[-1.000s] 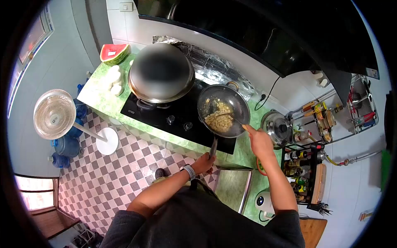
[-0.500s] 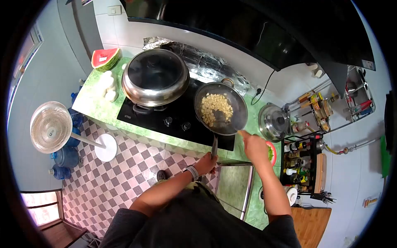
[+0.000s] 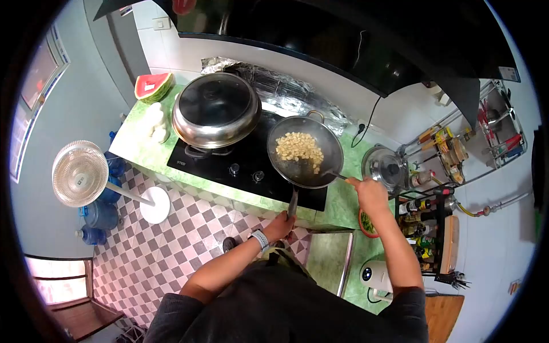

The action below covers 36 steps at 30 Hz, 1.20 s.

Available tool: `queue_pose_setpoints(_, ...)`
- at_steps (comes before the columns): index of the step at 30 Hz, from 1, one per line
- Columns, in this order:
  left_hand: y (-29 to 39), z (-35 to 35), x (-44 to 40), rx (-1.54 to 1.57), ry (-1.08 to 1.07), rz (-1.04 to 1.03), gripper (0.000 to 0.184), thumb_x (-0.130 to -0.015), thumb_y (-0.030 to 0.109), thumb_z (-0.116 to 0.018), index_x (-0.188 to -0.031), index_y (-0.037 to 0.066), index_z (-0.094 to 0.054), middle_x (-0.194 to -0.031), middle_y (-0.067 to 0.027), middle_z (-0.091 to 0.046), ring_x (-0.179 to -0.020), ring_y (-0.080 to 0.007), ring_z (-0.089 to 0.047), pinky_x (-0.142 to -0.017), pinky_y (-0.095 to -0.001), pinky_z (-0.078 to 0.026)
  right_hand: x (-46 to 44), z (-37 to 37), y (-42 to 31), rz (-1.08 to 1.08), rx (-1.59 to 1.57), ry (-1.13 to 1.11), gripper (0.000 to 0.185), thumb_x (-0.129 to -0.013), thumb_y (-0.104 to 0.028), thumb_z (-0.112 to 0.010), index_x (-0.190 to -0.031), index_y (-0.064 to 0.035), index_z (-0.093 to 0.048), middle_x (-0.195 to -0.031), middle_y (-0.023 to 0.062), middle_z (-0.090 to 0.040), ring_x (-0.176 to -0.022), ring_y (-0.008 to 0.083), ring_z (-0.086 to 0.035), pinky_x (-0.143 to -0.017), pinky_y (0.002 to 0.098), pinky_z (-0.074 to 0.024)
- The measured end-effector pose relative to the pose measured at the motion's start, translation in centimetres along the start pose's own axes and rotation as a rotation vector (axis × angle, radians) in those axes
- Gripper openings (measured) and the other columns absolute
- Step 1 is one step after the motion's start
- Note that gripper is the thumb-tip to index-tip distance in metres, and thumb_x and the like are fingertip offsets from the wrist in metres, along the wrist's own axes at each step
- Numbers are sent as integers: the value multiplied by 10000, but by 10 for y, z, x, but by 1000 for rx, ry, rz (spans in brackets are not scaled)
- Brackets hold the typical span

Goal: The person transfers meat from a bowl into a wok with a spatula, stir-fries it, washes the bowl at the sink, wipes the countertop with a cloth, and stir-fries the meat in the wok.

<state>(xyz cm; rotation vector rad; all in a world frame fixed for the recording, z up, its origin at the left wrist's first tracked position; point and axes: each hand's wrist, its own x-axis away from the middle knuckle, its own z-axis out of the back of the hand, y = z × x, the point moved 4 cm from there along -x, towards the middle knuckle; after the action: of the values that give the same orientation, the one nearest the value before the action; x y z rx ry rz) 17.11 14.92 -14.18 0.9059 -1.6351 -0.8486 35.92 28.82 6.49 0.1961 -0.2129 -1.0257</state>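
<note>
My left hand [image 3: 279, 226] is wrapped around the handle of a frying pan [image 3: 291, 171] on the cooktop. Pale, diced food [image 3: 299, 147] lies in the pan, mostly toward its far side. In my right hand [image 3: 370, 195] is the handle of a spatula [image 3: 337, 175], which reaches over the pan's near right rim. The shape of its blade is hard to make out against the dark pan. A large lidded pot [image 3: 216, 111] stands left of the pan on the black cooktop [image 3: 217, 171].
A glass-lidded pot [image 3: 384, 167] and a red-rimmed bowl of greens [image 3: 368, 223] stand to the right. Beyond is a rack of bottles [image 3: 416, 228]. Watermelon [image 3: 153, 87] sits at the far left of the counter. A range hood [image 3: 297, 46] hangs above; a fan [image 3: 80, 173] stands left.
The diced food has shifted toward the far side of the pan and changed shape as a heap. My right hand has moved slightly right; the spatula's shaft shows more clearly. My left hand keeps its hold.
</note>
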Motion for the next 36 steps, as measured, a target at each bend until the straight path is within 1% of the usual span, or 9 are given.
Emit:
queue_pose_setpoints(9, 7, 0, 4, -89, 45, 117, 345, -1007, 335, -463, -1042, -7, -442, -789, -58, -537, -582, -135, -571, -477, -289, -502, -95, -60, -7, 21, -190, 70, 310, -901, -165, -544, -1194, -221, -630, -840, 154, -668, -809, 349, -664, -696, 459, -535)
queue_pose_setpoints(14, 13, -5, 9, -126, 150, 126, 353, -1006, 335, -469, -1054, -13, -433, -773, -67, -546, -555, -133, -560, -475, -287, -495, -111, -33, 63, -112, -293, 8, 262, -851, -232, -587, -860, 5, -698, -876, 221, -687, -868, 370, -676, -753, 452, -537)
queue_pose_setpoints(17, 10, -6, 8, -177, 165, 107, 357, -1006, 342, -468, -1033, -12, -435, -759, -66, -548, -534, -128, -545, -463, -282, -483, -153, -49, 93, -60, -322, 68, 208, -829, -141, -547, -772, 23, -661, -739, 205, -667, -631, 320, -666, -533, 446, -507)
queue_pose_setpoints(19, 11, -8, 8, -151, 155, 122, 346, -1007, 336, -468, -1001, -9, -434, -745, -64, -542, -519, -124, -533, -449, -275, -468, -184, -79, 94, -362, -1027, -553, 185, -807, -90, -505, -681, 12, -594, -581, 136, -572, -402, 216, -512, -336, 376, -342)
queue_pose_setpoints(20, 12, -9, 8, -150, 168, 126, 346, -1007, 336, -468, -1001, -9, -434, -745, -64, -542, -519, -124, -533, -449, -275, -468, -193, -87, 84, -438, -1157, -545, 196, -805, -67, -489, -619, -13, -518, -503, 58, -447, -346, 123, -346, -302, 291, -175)
queue_pose_setpoints(21, 15, -10, 8, -152, 177, 126, 345, -1007, 328, -464, -993, -16, -437, -740, -70, -545, -521, -131, -542, -447, -285, -474, -200, -90, 74, -431, -1162, -552, 196, -805, -67, -489, -619, -13, -518, -503, 58, -447, -346, 123, -346, -302, 291, -175)
queue_pose_setpoints(24, 13, -13, 8, -162, 177, 140, 335, -1011, 308, -447, -963, -22, -436, -729, -77, -541, -516, -145, -546, -430, -298, -474, -200, -88, 36, -360, -1247, -560, 213, -809, -100, -516, -651, 29, -579, -524, 121, -528, -359, 196, -446, -325, 355, -304)
queue_pose_setpoints(27, 16, -15, 9, -115, 174, 151, 341, -1012, 311, -445, -966, -26, -432, -727, -74, -534, -513, -145, -541, -423, -294, -469, -180, -85, 11, 97, -505, 21, 249, -814, -214, -605, -822, 19, -692, -862, 263, -669, -688, 402, -666, -657, 436, -537)
queue_pose_setpoints(36, 6, -11, 2, -80, 137, 75, 314, -1007, 297, -458, -1010, -13, -417, -752, -68, -505, -537, -130, -502, -422, -291, -445, -3, -34, -48, -1, -143, 226, 270, -921, -119, -498, -1146, -88, -645, -731, 159, -653, -662, 319, -681, -550, 422, -545)
